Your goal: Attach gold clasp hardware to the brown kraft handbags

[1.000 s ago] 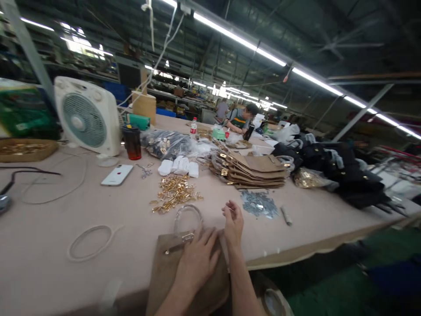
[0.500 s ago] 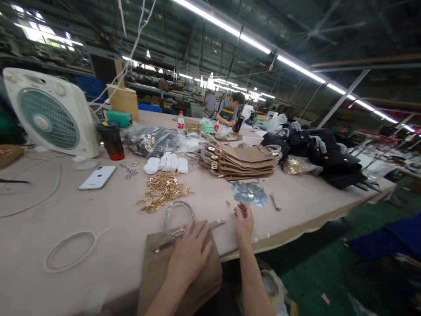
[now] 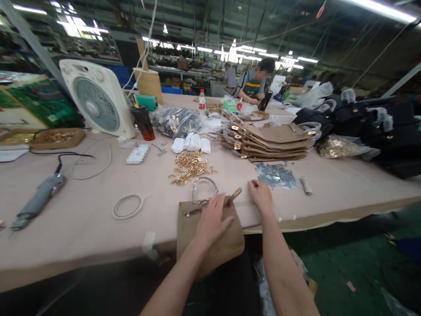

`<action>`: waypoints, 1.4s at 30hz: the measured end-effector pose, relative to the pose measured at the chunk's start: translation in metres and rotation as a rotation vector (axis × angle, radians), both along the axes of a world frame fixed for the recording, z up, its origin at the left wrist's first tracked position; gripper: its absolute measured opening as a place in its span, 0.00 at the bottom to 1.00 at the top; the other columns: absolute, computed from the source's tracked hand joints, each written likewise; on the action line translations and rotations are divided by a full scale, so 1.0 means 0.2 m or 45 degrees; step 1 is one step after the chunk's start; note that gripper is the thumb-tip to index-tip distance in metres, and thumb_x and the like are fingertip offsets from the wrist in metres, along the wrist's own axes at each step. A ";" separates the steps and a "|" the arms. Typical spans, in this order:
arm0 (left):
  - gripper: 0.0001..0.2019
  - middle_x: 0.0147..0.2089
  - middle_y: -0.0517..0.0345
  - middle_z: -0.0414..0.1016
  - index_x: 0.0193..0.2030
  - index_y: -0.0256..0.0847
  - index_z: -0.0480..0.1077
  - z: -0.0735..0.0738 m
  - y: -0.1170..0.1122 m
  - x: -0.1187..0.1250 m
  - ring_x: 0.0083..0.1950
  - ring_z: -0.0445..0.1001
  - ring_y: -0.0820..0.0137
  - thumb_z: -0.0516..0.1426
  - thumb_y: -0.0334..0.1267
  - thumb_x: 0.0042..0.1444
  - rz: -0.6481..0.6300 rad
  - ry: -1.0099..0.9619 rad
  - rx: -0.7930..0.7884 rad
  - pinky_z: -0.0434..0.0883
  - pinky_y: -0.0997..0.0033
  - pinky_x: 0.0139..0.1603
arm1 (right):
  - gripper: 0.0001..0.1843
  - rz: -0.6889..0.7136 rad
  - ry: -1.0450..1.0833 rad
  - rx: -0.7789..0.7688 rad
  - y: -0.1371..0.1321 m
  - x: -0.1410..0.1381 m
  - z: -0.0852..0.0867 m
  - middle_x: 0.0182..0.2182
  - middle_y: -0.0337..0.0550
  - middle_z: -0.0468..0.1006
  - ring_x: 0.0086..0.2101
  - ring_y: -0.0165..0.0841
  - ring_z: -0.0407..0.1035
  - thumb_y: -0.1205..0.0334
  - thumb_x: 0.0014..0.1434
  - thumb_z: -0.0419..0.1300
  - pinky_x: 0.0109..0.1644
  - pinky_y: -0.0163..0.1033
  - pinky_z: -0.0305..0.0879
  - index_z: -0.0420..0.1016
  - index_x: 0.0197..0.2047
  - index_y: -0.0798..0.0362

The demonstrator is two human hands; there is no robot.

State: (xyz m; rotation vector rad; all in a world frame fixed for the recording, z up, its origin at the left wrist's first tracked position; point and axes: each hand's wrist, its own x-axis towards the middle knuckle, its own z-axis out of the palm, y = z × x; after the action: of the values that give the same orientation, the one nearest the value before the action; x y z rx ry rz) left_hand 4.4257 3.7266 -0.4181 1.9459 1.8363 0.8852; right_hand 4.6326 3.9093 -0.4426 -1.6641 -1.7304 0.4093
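Observation:
A brown handbag (image 3: 210,245) rests at the table's front edge, partly over it, with a plastic-wrapped handle (image 3: 193,188) standing up. My left hand (image 3: 215,217) lies on its upper part, fingers stretched out, covering part of the strap and its metal fitting. One strap end (image 3: 234,195) sticks up to the right of that hand. On the tabletop right of the bag is my right hand (image 3: 261,196), its fingers drawn together; what they hold, if anything, is hidden. Gold metal fittings (image 3: 190,166) lie heaped behind the bag, and flat grey metal pieces (image 3: 276,174) are spread just beyond my right hand.
Stacked brown bag panels (image 3: 272,140) stand behind the grey pieces, with black bags (image 3: 394,127) further right. A roll (image 3: 306,185) lies at right. Leftward are a cable ring (image 3: 127,206), a power screwdriver (image 3: 37,202) and a fan (image 3: 95,101). A co-worker (image 3: 253,83) sits across.
My view has swung left, bringing the screwdriver into sight. My right hand has come down to the tabletop where a small gold piece lay. The strap end now points upward; my left hand stays on the bag.

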 end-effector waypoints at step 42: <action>0.25 0.67 0.47 0.72 0.62 0.40 0.69 -0.06 0.02 -0.15 0.70 0.68 0.60 0.61 0.26 0.57 0.213 -0.411 0.266 0.64 0.51 0.75 | 0.22 0.408 0.826 -0.369 -0.56 -0.31 0.03 0.31 0.42 0.82 0.30 0.34 0.74 0.42 0.56 0.69 0.39 0.40 0.73 0.81 0.43 0.53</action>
State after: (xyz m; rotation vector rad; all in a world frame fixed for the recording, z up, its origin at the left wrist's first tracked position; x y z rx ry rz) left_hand 4.3953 3.7298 -0.4301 1.6539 1.7890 1.4035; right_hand 4.5711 3.7969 -0.4374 -1.2254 -1.4703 1.2477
